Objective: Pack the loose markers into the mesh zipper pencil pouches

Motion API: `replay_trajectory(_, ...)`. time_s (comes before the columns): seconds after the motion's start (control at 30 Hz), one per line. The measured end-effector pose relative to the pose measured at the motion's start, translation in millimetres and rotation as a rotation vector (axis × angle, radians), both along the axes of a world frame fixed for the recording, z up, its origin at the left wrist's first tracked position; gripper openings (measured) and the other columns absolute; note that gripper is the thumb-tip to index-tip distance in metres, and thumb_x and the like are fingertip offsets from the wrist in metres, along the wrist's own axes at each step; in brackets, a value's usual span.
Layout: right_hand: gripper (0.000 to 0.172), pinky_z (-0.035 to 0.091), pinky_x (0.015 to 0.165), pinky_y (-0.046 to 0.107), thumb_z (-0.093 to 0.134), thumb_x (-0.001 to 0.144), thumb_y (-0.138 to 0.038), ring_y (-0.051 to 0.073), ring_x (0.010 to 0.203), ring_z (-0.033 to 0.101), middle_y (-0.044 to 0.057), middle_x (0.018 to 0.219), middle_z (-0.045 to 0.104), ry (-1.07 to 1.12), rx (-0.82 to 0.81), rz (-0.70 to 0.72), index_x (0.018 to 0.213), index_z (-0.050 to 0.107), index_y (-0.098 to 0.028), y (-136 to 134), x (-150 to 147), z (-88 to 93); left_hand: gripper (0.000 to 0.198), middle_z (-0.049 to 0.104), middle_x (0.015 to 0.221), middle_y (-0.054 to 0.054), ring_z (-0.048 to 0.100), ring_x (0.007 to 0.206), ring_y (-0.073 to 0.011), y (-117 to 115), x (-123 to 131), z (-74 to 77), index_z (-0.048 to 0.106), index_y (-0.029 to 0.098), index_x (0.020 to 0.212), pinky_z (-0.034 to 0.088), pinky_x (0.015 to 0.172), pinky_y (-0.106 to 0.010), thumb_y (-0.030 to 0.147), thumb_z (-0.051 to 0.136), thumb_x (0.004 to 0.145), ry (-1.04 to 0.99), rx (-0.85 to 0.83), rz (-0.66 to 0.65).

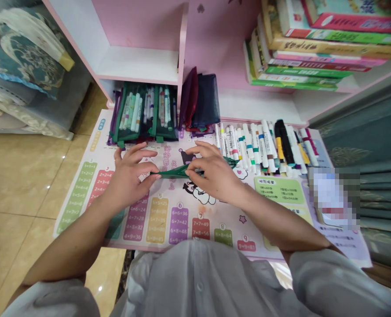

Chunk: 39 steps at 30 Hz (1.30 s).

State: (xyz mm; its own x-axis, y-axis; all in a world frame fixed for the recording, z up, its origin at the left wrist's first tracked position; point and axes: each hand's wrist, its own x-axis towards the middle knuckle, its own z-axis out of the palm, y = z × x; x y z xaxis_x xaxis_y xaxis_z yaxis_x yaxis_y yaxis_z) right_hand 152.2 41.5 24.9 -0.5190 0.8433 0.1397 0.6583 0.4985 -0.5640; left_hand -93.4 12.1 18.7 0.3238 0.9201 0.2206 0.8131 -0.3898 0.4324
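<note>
Over the middle of the printed desk mat, a green mesh pouch point(175, 172) is stretched between my two hands. My left hand point(132, 174) pinches its left end between thumb and forefinger, the other fingers lifted. My right hand point(215, 174) grips the pouch farther along, and part of the mesh sticks out beyond that hand on the right. Much of the pouch is covered by my right hand, so I cannot tell what is in it. Close to my right hand lies a row of markers point(264, 145), mostly white with coloured bands, some black or yellow.
Green mesh pouches holding markers point(132, 112) lie at the back left, under a shelf point(136, 64). Beside them stand dark blue and red pouches point(206, 99). Stacked books point(314, 57) fill the back right. A blurred phone-like object point(334, 198) lies at the mat's point(178, 202) right edge.
</note>
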Motion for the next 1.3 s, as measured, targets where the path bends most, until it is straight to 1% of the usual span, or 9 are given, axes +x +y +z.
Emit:
replay_trajectory(0.2, 0.022, 0.032, 0.114, 0.063, 0.059, 0.086, -0.021, 0.036, 0.138, 0.043, 0.007, 0.124, 0.065, -0.011, -0.028, -0.016, 0.066, 0.066, -0.020, 0.8, 1.1, 2.2, 0.020, 0.068, 0.120, -0.003, 0.048, 0.133, -0.0321, 0.9, -1.8, 0.3, 0.070, 0.026, 0.074, 0.019, 0.113, -0.060, 0.038, 0.061, 0.088, 0.004, 0.001, 0.012)
replay_trajectory(0.4, 0.022, 0.032, 0.114, 0.062, 0.059, 0.086, -0.020, 0.035, 0.139, 0.042, 0.007, 0.124, 0.065, -0.004, -0.025, -0.018, 0.065, 0.066, -0.021, 2.0, 3.4, 1.4, 0.020, 0.068, 0.121, -0.003, 0.048, 0.133, -0.0330, 1.3, -2.5, -0.6, 0.070, 0.026, 0.075, 0.020, 0.112, -0.061, 0.038, 0.062, 0.088, -0.002, 0.021, 0.003)
replay_trajectory(0.73, 0.021, 0.031, 0.116, 0.061, 0.058, 0.087, -0.022, 0.034, 0.140, 0.039, 0.007, 0.126, 0.063, -0.011, -0.038, -0.026, 0.068, 0.067, -0.021, 3.3, 8.7, -0.6, 0.020, 0.068, 0.121, -0.004, 0.048, 0.133, -0.0328, 2.0, -3.0, 3.4, 0.070, 0.026, 0.075, 0.021, 0.110, -0.062, 0.039, 0.061, 0.088, 0.004, -0.002, 0.019)
replay_trajectory(1.0, 0.021, 0.032, 0.114, 0.061, 0.057, 0.087, -0.022, 0.034, 0.140, 0.040, 0.008, 0.127, 0.063, -0.018, -0.027, -0.031, 0.068, 0.067, -0.021, 4.0, 14.0, -0.6, 0.019, 0.068, 0.122, -0.004, 0.048, 0.134, -0.0322, 3.3, -4.1, 3.7, 0.070, 0.026, 0.076, 0.018, 0.112, -0.063, 0.038, 0.061, 0.087, 0.012, -0.019, 0.038)
replay_trajectory(1.17, 0.021, 0.034, 0.113, 0.060, 0.058, 0.086, -0.022, 0.034, 0.137, 0.044, 0.008, 0.124, 0.065, -0.009, -0.011, -0.047, 0.068, 0.068, -0.021, 4.3, 16.1, -2.5, 0.019, 0.068, 0.122, -0.003, 0.048, 0.133, -0.0330, 4.4, -4.8, 4.4, 0.071, 0.027, 0.076, 0.019, 0.113, -0.063, 0.039, 0.061, 0.087, 0.022, -0.022, 0.044)
replay_trajectory(1.3, 0.021, 0.034, 0.113, 0.060, 0.058, 0.086, -0.022, 0.034, 0.137, 0.044, 0.007, 0.124, 0.064, -0.009, -0.001, -0.046, 0.067, 0.067, -0.021, 4.6, 17.0, -3.6, 0.018, 0.068, 0.122, -0.003, 0.048, 0.133, -0.0328, 4.9, -5.2, 4.3, 0.071, 0.028, 0.076, 0.019, 0.113, -0.063, 0.038, 0.061, 0.086, 0.023, -0.027, 0.048)
